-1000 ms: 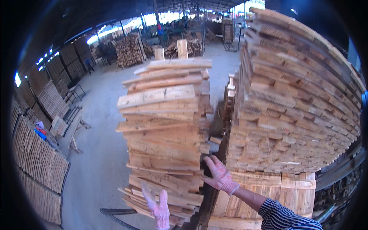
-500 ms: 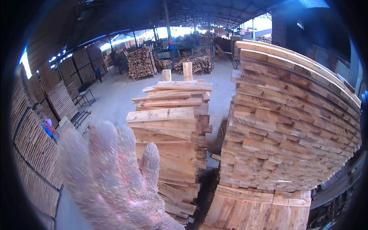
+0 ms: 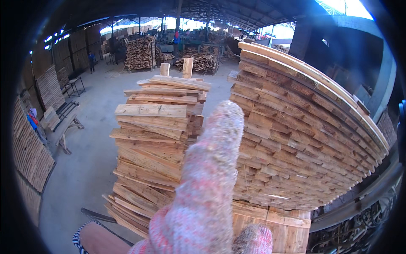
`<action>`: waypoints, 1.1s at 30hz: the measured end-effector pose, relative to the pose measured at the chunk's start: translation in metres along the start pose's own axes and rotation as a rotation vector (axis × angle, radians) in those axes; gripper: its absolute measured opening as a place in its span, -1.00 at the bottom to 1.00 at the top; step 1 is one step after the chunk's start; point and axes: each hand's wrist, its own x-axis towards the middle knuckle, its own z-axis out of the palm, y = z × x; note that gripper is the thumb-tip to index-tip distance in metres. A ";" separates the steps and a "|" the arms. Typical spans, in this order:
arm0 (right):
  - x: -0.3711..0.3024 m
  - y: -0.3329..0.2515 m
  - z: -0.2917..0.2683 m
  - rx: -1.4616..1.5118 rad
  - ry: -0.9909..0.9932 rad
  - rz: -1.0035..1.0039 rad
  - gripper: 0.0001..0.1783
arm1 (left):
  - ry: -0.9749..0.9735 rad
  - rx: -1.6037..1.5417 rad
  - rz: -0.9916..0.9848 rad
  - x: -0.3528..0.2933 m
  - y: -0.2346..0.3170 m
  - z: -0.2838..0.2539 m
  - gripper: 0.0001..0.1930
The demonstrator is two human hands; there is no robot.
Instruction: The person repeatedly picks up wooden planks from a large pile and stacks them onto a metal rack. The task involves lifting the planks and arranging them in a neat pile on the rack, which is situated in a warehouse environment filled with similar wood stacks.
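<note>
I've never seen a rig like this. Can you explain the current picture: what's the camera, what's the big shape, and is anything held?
There is no robot; a person works here. The view comes from a fisheye camera on their head, so edges bend. The big shape is a gloved hand close to the lens, one finger pointing up; probably the left, since a forearm shows at lower left. No held thing is visible. Beyond are the left stack and right stack of boards; the left one stands over a grey floor.

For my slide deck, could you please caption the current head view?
A gloved left hand, one finger extended, looms large in front of stacked wooden boards.
</note>
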 end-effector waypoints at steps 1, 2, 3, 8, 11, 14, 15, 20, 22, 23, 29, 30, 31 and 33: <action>-0.012 -0.018 0.018 -0.134 0.006 0.031 0.09 | -0.029 0.001 -0.017 -0.003 0.002 0.000 0.01; -0.027 -0.035 0.037 -0.271 0.007 0.059 0.12 | -0.056 0.007 -0.039 -0.006 0.002 -0.001 0.01; -0.055 -0.062 0.059 -0.413 0.004 0.086 0.19 | -0.077 0.017 -0.064 -0.012 0.005 -0.007 0.01; -0.067 -0.100 0.079 -0.461 -0.002 -0.020 0.17 | -0.204 -0.132 -0.073 -0.015 0.007 -0.012 0.01; -0.066 -0.112 0.092 -0.402 -0.021 -0.032 0.18 | -0.345 -0.217 -0.290 -0.015 -0.027 -0.015 0.01; -0.060 -0.127 0.113 -0.314 -0.058 -0.065 0.21 | -0.386 -0.368 -0.648 -0.045 -0.131 -0.027 0.11; -0.052 -0.132 0.120 -0.318 -0.038 -0.131 0.20 | -0.327 -0.474 -0.673 -0.059 -0.190 -0.030 0.11; -0.041 -0.183 0.178 -0.530 -0.063 -0.377 0.18 | 0.155 -0.273 -0.966 -0.082 -0.425 -0.112 -0.11; -0.029 -0.209 0.196 -0.575 -0.080 -0.463 0.16 | 0.291 -0.308 -1.104 -0.064 -0.474 -0.128 -0.10; -0.033 -0.232 0.206 -0.577 -0.088 -0.488 0.14 | 0.367 -0.416 -1.183 -0.050 -0.495 -0.130 -0.20; -0.051 -0.410 0.259 -0.666 0.145 -0.936 0.05 | 0.674 -0.200 -1.261 0.013 -0.559 -0.120 -0.08; -0.047 -0.444 0.268 -0.652 0.231 -1.058 0.03 | 0.671 -0.155 -1.289 0.020 -0.562 -0.114 -0.07; -0.042 -0.477 0.275 -0.640 0.319 -1.172 0.01 | 0.667 -0.112 -1.322 0.022 -0.569 -0.109 -0.05; -0.065 -0.564 0.319 -0.511 0.349 -1.295 -0.02 | 0.544 0.285 -1.352 0.006 -0.626 -0.158 -0.08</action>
